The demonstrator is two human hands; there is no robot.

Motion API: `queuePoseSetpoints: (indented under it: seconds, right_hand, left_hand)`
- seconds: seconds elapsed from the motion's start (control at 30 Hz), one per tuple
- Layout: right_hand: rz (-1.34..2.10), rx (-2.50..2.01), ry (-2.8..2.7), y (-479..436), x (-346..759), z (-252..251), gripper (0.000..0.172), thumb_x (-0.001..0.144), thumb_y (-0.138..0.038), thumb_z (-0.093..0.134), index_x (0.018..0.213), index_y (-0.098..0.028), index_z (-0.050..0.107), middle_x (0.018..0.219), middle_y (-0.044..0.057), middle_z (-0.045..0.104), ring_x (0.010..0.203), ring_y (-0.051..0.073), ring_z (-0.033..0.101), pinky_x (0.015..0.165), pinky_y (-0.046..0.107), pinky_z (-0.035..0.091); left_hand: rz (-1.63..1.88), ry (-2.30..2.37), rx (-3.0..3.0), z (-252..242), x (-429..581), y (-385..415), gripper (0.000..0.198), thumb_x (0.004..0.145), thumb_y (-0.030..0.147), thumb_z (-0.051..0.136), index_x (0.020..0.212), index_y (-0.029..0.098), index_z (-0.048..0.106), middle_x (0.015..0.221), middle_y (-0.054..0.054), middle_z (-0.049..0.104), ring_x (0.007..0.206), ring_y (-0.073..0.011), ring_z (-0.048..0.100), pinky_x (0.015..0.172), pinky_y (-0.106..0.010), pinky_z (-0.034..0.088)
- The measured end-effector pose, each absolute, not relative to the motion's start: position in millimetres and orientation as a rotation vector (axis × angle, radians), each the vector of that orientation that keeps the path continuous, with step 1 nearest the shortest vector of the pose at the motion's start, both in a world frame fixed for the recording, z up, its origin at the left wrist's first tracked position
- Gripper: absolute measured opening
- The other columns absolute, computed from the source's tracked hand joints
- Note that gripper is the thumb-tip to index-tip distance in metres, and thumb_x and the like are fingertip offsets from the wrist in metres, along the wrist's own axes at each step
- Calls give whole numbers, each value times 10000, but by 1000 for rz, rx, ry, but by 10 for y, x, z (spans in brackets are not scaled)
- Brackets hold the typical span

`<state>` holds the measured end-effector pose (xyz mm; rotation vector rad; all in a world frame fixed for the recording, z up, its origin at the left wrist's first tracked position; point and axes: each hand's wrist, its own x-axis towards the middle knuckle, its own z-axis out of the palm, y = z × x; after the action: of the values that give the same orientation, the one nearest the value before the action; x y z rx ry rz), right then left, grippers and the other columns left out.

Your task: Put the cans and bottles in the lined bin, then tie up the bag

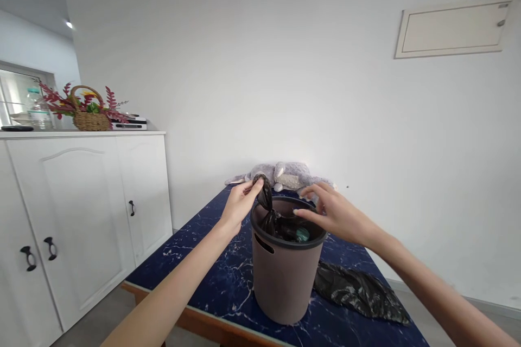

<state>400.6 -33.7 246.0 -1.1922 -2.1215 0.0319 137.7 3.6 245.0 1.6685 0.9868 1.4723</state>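
Note:
A taupe waste bin with a black rim stands on a dark blue marbled table. A black bin bag sits inside it, with something teal showing at the bottom. My left hand pinches a gathered loop of that bag and lifts it above the rim on the left side. My right hand hovers over the bin's right rim with its fingers spread and nothing in them. A second black bag lies crumpled flat on the table to the right of the bin.
A grey plush toy lies at the table's far end against the white wall. A white cabinet stands to the left, carrying a wicker basket of red flowers and a water bottle.

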Motion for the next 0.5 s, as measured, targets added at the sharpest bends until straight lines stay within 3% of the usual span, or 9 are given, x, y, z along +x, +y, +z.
queuePoseSetpoints:
  seconds: [0.03, 0.1, 0.17, 0.23, 0.3, 0.43, 0.5]
  right_hand:
    - [26, -1175, -2154, -294, 3895, 2456, 464, 963, -601, 633, 1265, -250, 659, 1257, 139, 684, 833, 247, 689, 716, 401, 542]
    - [73, -1155, -2258, -180, 3695, 2449, 446, 928, -497, 700, 1304, -258, 684, 1278, 137, 704, 958, 294, 710, 776, 414, 550]
    - [177, -1131, -2336, -52, 3550, 2439, 300, 880, -375, 748, 1158, -263, 764, 1138, 106, 771, 986, 311, 716, 799, 408, 538]
    - [286, -1110, -2349, 62, 3485, 2427, 115, 842, -281, 759, 949, -262, 798, 945, 64, 799, 896, 288, 723, 785, 388, 526]
    - [357, -1100, -2298, 147, 3508, 2412, 43, 831, -252, 746, 833, -255, 789, 823, 35, 787, 807, 258, 714, 772, 374, 524]
    - [539, -1102, -2048, 250, 3742, 2395, 138, 851, -359, 725, 857, -235, 785, 899, 48, 806, 857, 258, 733, 832, 394, 563]
    - [651, -1082, -1884, 282, 3857, 2400, 238, 869, -449, 703, 889, -222, 774, 932, 69, 811, 890, 266, 754, 833, 402, 597]
  left_hand:
    - [1454, 967, 1674, 2478, 1395, -2, 508, 879, 671, 714, 952, 173, 778, 999, -86, 773, 1058, -293, 663, 917, -362, 492]
    - [1426, 942, 1671, 2505, 1415, -32, 506, 889, 658, 711, 987, 168, 784, 1025, -89, 781, 1073, -300, 673, 928, -368, 500]
    - [1416, 934, 1677, 2504, 1410, -20, 514, 890, 657, 713, 1024, 167, 793, 1054, -88, 787, 1106, -309, 673, 960, -378, 500]
    - [1411, 928, 1689, 2482, 1377, 7, 522, 889, 659, 719, 1045, 167, 802, 1096, -93, 791, 1160, -323, 663, 1004, -391, 492]
    - [1402, 892, 1681, 2428, 1305, 34, 525, 901, 652, 718, 1124, 184, 797, 1201, -104, 779, 1248, -330, 637, 1056, -395, 477]
    - [1348, 893, 1571, 2118, 1032, 126, 611, 960, 692, 616, 1397, 271, 687, 1494, -111, 648, 1416, -308, 558, 1105, -375, 464]
    - [1285, 1048, 1537, 1837, 844, 205, 654, 958, 744, 556, 1365, 255, 707, 1496, -126, 646, 1398, -316, 578, 1078, -374, 487]
